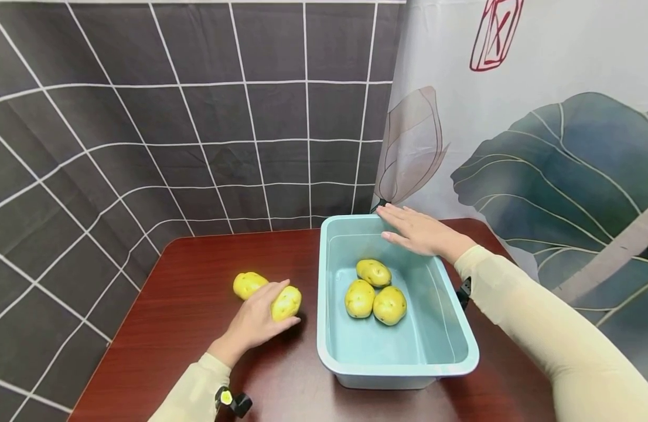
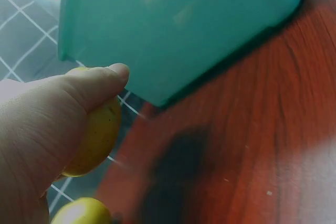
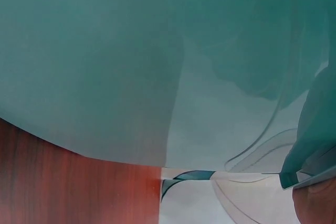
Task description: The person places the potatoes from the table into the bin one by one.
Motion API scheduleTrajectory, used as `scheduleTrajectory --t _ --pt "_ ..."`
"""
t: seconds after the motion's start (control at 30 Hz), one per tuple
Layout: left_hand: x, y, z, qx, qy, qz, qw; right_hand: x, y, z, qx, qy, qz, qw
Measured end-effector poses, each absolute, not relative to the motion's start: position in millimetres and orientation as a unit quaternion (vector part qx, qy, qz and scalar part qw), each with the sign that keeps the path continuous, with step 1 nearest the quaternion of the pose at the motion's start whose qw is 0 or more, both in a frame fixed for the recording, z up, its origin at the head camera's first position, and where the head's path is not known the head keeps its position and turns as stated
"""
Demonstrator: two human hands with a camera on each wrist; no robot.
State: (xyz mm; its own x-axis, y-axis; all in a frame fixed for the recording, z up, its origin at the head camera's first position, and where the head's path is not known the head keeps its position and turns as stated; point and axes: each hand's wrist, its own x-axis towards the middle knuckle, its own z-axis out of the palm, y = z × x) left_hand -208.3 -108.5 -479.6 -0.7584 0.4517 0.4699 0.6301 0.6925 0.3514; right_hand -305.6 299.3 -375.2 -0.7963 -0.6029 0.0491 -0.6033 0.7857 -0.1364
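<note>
My left hand (image 1: pixel 258 319) grips a yellow potato (image 1: pixel 286 303) between thumb and fingers, left of the light blue plastic bin (image 1: pixel 326 328). In the left wrist view the thumb lies over this potato (image 2: pixel 98 137), and a dark shadow falls on the table. Just behind the left hand is another potato (image 1: pixel 249 285), partly covered by the fingers in the head view. Inside the bin, three potatoes (image 1: pixel 374 273) sit close together on the floor. My right hand (image 1: pixel 421 230) lies with straight fingers across the bin's far right rim; the right wrist view shows mostly the bin's outer wall (image 3: pixel 105 77).
The bin stands on a dark red wooden table (image 1: pixel 187 328). Behind the table hangs a dark grey cloth with a white grid (image 1: pixel 276 111), beside a white cloth with leaf prints (image 1: pixel 556 170) on the right.
</note>
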Motion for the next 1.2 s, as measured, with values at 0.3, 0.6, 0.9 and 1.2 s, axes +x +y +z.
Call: scheduleTrajectory --t 0.3,0.6,0.9,1.2 --pt "-210.1 -104.2 -456.5 -0.319 -0.886 -0.266 0.204 -306.4 298.6 -371.5 0.313 -0.947 0.076 -0.002" --pt "-210.8 -96.3 -431.7 -0.317 -0.891 -0.264 0.193 -305.5 299.4 -372.6 0.309 -0.948 0.077 -0.006" --pt "-213.0 -95.3 -408.7 -0.337 -0.876 -0.261 0.227 -304.4 298.4 -371.1 0.307 -0.948 0.081 -0.005" --pt "-214.9 -89.2 -383.8 -0.368 -0.861 -0.267 0.229 -303.6 297.4 -371.5 0.309 -0.948 0.081 -0.005"
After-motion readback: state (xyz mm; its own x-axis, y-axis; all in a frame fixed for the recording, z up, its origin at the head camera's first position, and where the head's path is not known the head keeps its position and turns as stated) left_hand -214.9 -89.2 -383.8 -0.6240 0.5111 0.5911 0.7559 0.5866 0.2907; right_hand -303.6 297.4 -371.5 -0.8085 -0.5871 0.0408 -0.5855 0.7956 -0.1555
